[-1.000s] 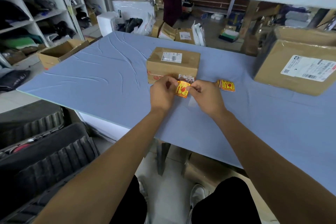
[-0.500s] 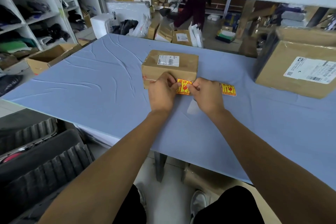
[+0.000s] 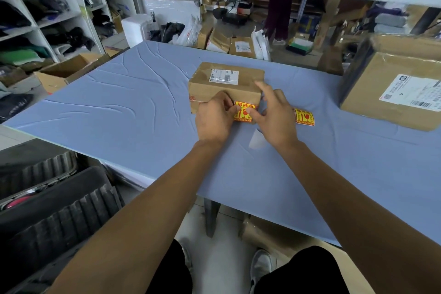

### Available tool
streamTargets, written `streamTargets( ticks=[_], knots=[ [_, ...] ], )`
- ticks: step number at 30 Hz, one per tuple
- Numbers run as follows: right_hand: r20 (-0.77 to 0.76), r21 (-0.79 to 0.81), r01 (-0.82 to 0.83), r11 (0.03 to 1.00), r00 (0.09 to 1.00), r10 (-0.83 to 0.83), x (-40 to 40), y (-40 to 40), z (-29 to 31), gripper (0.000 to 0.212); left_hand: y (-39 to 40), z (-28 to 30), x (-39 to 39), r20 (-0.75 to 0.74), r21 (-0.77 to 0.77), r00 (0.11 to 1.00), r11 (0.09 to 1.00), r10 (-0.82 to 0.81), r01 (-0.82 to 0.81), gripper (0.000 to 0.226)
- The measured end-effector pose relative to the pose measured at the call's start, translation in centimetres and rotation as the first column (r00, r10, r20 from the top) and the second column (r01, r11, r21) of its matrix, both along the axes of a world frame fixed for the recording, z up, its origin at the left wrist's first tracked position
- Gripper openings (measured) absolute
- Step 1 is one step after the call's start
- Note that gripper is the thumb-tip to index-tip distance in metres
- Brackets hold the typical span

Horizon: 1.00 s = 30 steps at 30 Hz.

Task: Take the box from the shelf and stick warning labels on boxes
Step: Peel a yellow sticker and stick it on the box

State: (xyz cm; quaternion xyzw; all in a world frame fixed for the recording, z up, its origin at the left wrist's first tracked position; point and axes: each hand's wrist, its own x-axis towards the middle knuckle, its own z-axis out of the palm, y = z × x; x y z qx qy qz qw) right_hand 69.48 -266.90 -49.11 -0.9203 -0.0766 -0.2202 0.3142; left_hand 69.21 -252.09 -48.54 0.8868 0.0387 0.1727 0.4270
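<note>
I'm looking into a parcel packing or dispatch room. A blue-covered table [image 3: 119, 112] carries taped cardboard boxes with shipping labels [image 3: 223, 77], and yellow fragile stickers [image 3: 303, 117] lie on it. White cubby shelves [image 3: 59, 16] hold folded clothing, and more labelled parcels [image 3: 242, 47] and poly mailers [image 3: 261, 43] sit heaped on the floor beyond.

A table [image 3: 133, 112] covered with a wrinkled pale-blue sheet is seen from the near side. A small cardboard box [image 3: 225, 86] is set around the middle of it, with a white shipping label on top. A bigger cardboard box [image 3: 391, 93] is parked at the right edge, well apart. Between them, a yellow warning sticker [image 3: 303, 117] is laid flat on the sheet, and a pale scrap of backing paper [image 3: 257, 138] is left nearer the front edge.
</note>
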Motion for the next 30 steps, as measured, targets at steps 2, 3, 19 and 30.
streamTargets(
  ticks=[2, 3, 19, 30],
  knots=[
    [-0.012, 0.029, -0.020, 0.999, 1.000, 0.020, 0.2, 0.0, -0.1, 0.061, 0.6, 0.2, 0.1, -0.017, 0.115, 0.997, 0.991, 0.071, -0.069, 0.028],
    [-0.013, 0.054, -0.027, 0.998, 1.000, 0.027, 0.3, 0.0, -0.2, 0.060, 1.0, 0.2, 0.0, 0.014, 0.143, 0.994, 0.984, 0.106, -0.107, 0.033],
    [0.051, 0.260, -0.172, 0.950, 0.985, 0.165, 1.7, -0.2, -2.1, 0.079, 2.1, -2.5, 2.7, 0.134, 0.239, 0.991, 0.970, 0.004, -0.036, 0.113],
    [0.028, 0.229, -0.181, 0.957, 0.983, 0.179, 1.2, -0.6, -2.1, 0.084, 2.2, -2.4, 2.1, 0.087, 0.299, 0.996, 0.954, -0.002, -0.024, 0.115]
  ],
)
